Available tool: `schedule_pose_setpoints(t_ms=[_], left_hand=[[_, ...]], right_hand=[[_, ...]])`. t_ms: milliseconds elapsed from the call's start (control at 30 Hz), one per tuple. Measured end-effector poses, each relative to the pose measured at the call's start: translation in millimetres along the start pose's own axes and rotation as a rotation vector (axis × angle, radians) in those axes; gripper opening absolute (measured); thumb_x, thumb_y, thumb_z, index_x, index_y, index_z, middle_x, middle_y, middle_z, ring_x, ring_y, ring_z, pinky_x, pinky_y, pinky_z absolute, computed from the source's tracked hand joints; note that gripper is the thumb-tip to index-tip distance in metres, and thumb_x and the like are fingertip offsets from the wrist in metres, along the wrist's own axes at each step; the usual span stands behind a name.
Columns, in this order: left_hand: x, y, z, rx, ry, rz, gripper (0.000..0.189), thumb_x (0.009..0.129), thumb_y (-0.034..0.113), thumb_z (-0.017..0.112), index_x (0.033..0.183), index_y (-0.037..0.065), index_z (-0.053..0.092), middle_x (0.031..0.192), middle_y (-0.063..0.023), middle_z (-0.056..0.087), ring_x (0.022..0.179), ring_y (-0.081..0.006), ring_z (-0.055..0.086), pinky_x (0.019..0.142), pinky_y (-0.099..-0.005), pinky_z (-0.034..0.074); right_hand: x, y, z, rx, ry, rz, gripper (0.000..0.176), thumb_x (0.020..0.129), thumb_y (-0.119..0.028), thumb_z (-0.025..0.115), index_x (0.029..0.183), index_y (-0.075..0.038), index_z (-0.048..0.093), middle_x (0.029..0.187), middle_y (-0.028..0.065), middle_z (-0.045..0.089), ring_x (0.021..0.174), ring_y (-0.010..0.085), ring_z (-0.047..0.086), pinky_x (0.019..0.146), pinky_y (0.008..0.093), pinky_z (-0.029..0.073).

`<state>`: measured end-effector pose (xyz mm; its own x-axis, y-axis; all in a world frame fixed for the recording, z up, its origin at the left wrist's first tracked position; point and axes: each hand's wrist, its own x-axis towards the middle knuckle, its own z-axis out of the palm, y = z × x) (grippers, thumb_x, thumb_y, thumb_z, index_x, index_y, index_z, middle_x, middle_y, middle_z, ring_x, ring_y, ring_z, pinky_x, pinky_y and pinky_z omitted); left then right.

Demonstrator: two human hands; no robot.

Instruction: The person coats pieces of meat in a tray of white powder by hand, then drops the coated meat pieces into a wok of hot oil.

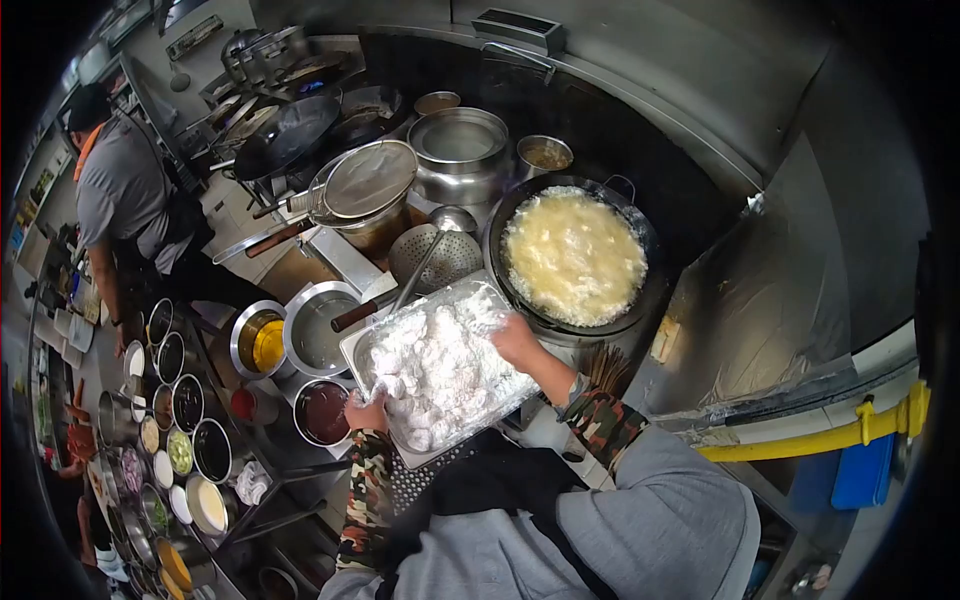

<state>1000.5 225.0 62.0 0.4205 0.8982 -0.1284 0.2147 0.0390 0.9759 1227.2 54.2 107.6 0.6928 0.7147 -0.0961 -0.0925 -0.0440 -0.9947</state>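
A rectangular metal tray (407, 458) of white floured pieces is in front of my body. My left hand (367, 412) is at the tray's left edge, its fingers closed on the rim. At the upper right part of the tray is my right hand (515, 340), its fingertips in or against the white flour, so what they hold is hidden. Just beyond it, a dark wok (495, 250) holds bubbling oil with pale frothy food (575, 255). A perforated ladle (437, 258) and a ladle with a wooden handle (355, 316) lie beyond the tray.
Left of the tray stand pots with yellow liquid (268, 342), clear liquid (325, 325) and dark red sauce (322, 412). A strainer (370, 180) rests on a pot behind. Several ingredient bowls (180, 452) line the left counter, near another person (140, 190). A yellow pipe (800, 438) runs at right.
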Motion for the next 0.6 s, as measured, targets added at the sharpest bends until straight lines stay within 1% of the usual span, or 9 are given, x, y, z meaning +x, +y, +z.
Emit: schedule_pose_setpoints(t_ms=[33, 67, 133, 167, 267, 367, 433, 467, 600], left_hand=[[-2, 6, 0, 0.017, -0.002, -0.036, 0.023, 0.068, 0.008, 0.064, 0.086, -0.003, 0.055, 0.078, -0.0087, 0.060, 0.068, -0.0141, 0.055, 0.064, -0.0247, 0.042], [-4, 10, 0, -0.022, -0.015, -0.034, 0.025, 0.069, 0.009, 0.064, 0.087, -0.004, 0.054, 0.078, -0.0085, 0.060, 0.068, -0.0139, 0.055, 0.064, -0.0247, 0.042], [-6, 16, 0, -0.013, -0.019, -0.031, 0.025, 0.069, 0.010, 0.064, 0.088, -0.004, 0.054, 0.078, -0.0086, 0.060, 0.068, -0.0140, 0.055, 0.064, -0.0247, 0.042], [-7, 17, 0, -0.007, -0.020, -0.030, 0.026, 0.068, 0.010, 0.064, 0.088, -0.005, 0.054, 0.078, -0.0086, 0.060, 0.068, -0.0140, 0.055, 0.064, -0.0248, 0.042], [-2, 3, 0, 0.037, 0.008, -0.014, 0.028, 0.068, 0.010, 0.065, 0.089, -0.006, 0.054, 0.079, -0.0092, 0.060, 0.069, -0.0147, 0.055, 0.065, -0.0250, 0.042], [5, -17, 0, 0.002, 0.049, -0.031, 0.029, 0.067, 0.010, 0.065, 0.088, -0.006, 0.054, 0.080, -0.0100, 0.060, 0.070, -0.0152, 0.056, 0.065, -0.0251, 0.042], [0, -3, -1, -0.013, 0.033, -0.065, 0.028, 0.067, 0.009, 0.065, 0.088, -0.006, 0.054, 0.081, -0.0105, 0.060, 0.071, -0.0152, 0.056, 0.065, -0.0252, 0.042], [0, -2, -2, 0.005, 0.010, -0.055, 0.027, 0.067, 0.009, 0.065, 0.087, -0.005, 0.054, 0.080, -0.0103, 0.060, 0.071, -0.0152, 0.056, 0.065, -0.0252, 0.042], [1, -7, 0, -0.048, -0.007, -0.041, 0.023, 0.067, 0.008, 0.063, 0.085, -0.004, 0.055, 0.079, -0.0094, 0.060, 0.070, -0.0149, 0.056, 0.064, -0.0253, 0.042]], right_hand=[[-2, -7, 0, -0.462, -0.063, -0.084, 0.031, 0.069, 0.000, 0.042, 0.098, 0.007, 0.051, 0.092, 0.0158, 0.057, 0.084, 0.0206, 0.055, 0.076, 0.0301, 0.043], [-6, -12, 2, -0.457, -0.057, -0.084, 0.031, 0.069, 0.000, 0.042, 0.098, 0.007, 0.051, 0.092, 0.0158, 0.057, 0.084, 0.0206, 0.055, 0.076, 0.0301, 0.043], [-14, -25, 10, -1.030, 0.041, -0.016, 0.033, 0.068, -0.001, 0.046, 0.100, 0.007, 0.049, 0.093, 0.0163, 0.056, 0.087, 0.0207, 0.054, 0.078, 0.0286, 0.042], [-14, -24, 9, -1.029, 0.042, -0.014, 0.033, 0.068, -0.001, 0.046, 0.100, 0.007, 0.049, 0.093, 0.0163, 0.056, 0.087, 0.0207, 0.054, 0.078, 0.0286, 0.042], [-15, -11, -2, -0.776, 0.015, -0.206, 0.036, 0.068, -0.001, 0.047, 0.103, 0.007, 0.046, 0.095, 0.0169, 0.055, 0.091, 0.0226, 0.053, 0.079, 0.0298, 0.041], [-11, 2, -5, -0.434, -0.009, -0.174, 0.035, 0.072, -0.001, 0.044, 0.106, 0.006, 0.045, 0.097, 0.0163, 0.055, 0.091, 0.0238, 0.054, 0.079, 0.0310, 0.042], [-12, -8, 0, 0.488, 0.084, 0.186, 0.032, 0.076, -0.001, 0.038, 0.107, 0.005, 0.045, 0.099, 0.0149, 0.055, 0.091, 0.0233, 0.054, 0.080, 0.0323, 0.043], [6, 26, -13, 0.582, -0.071, 0.061, 0.029, 0.081, -0.004, 0.035, 0.107, 0.001, 0.046, 0.100, 0.0137, 0.055, 0.091, 0.0231, 0.055, 0.081, 0.0349, 0.044], [6, -45, -5, 0.964, 0.009, 0.111, 0.028, 0.080, -0.006, 0.041, 0.107, 0.000, 0.046, 0.093, 0.0127, 0.057, 0.082, 0.0222, 0.057, 0.075, 0.0331, 0.046]])
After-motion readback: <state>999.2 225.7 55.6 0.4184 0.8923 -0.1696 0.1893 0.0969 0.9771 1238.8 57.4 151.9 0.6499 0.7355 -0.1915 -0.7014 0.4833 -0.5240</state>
